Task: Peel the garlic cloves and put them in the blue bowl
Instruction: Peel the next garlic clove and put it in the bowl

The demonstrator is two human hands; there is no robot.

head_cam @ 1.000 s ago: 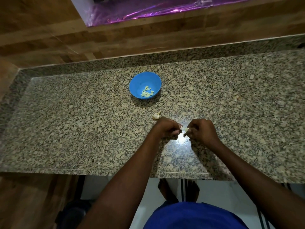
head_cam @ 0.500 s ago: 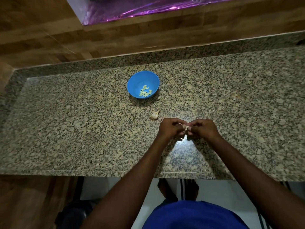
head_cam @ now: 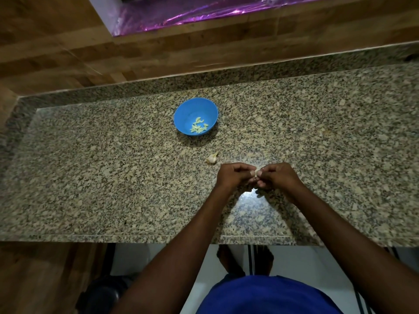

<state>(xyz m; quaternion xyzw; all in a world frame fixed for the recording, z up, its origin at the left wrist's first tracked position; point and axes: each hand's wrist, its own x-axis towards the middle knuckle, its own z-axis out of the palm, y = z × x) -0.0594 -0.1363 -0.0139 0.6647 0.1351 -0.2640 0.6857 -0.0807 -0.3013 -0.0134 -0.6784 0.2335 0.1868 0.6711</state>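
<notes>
Fingertips of the left hand (head_cam: 234,176) and right hand (head_cam: 275,177) pinched one small garlic clove (head_cam: 257,173) together above the counter (head_cam: 113,177). It could slip and fall off the near edge, because little was gripped.

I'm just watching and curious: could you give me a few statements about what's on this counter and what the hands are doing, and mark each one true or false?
1. The blue bowl holds pale peeled pieces. True.
2. Both hands meet over the granite counter, the left hand and right hand pinching a small clove between them. True.
3. The bowl is tipped on its side. False: it stands upright.
4. A garlic piece lies inside the bowl. False: it lies on the counter, between bowl and hands.
5. The left hand rests flat on the counter. False: its fingers are curled.
</notes>
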